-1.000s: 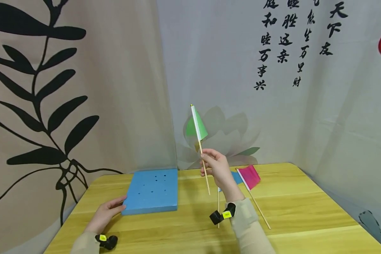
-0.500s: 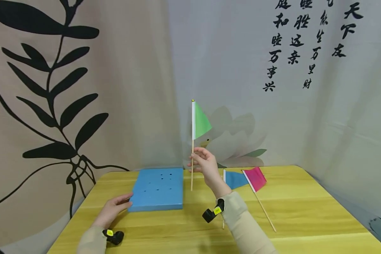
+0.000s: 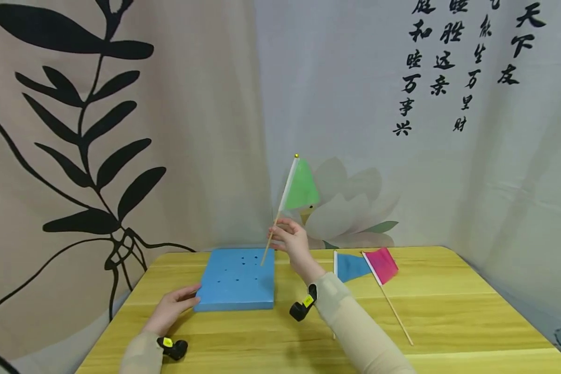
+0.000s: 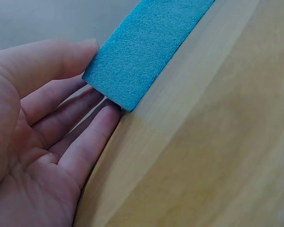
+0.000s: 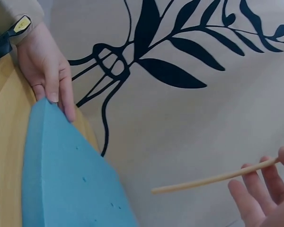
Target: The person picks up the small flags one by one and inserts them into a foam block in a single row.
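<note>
Right hand pinches the green flag; upright half a second ago, it now leans, stick tip swung toward the board, not touching; seemingly nearer the holes; left hand, fingers apart, touches the board.

- And the right sleeve crosses the blue flag, hiding the middle of its stick!
- Right wrist view: the edge chops the right hand and leaves only the green flag's bare stick end.
- Left wrist view, blue board cropped up top.
- Its holes? Too small to judge depth.
</note>
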`<state>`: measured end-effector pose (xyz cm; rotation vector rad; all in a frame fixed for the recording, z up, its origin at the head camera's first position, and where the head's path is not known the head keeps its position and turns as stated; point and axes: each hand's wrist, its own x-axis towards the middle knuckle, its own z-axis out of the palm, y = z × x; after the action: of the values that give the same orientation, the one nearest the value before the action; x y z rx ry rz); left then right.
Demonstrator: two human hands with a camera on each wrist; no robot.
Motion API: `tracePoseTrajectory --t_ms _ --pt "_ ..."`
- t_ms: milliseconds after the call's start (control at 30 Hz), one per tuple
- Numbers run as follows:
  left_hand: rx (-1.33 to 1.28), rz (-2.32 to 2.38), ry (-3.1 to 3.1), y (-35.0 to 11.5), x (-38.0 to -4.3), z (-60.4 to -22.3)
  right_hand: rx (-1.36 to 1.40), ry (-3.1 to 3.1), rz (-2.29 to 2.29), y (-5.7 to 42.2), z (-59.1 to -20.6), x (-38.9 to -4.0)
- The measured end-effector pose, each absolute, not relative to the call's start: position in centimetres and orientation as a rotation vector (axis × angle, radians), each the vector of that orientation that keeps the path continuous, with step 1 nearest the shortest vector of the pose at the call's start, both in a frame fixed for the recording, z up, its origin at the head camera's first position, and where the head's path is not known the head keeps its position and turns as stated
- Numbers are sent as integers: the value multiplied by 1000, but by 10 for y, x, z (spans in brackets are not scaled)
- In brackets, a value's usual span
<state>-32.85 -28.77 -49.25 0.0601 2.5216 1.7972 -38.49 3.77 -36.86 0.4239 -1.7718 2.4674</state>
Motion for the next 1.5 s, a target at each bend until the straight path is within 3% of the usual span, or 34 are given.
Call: tracePoseTrajectory --t_ms 1000,1500 --pt "74 1868 2514 -288 -328 -495 403 -1838 2567 -48 -405 -405" --pt "52 1874 2538 -287 -326 -495 372 -1898 2584 -64 -424 -409"
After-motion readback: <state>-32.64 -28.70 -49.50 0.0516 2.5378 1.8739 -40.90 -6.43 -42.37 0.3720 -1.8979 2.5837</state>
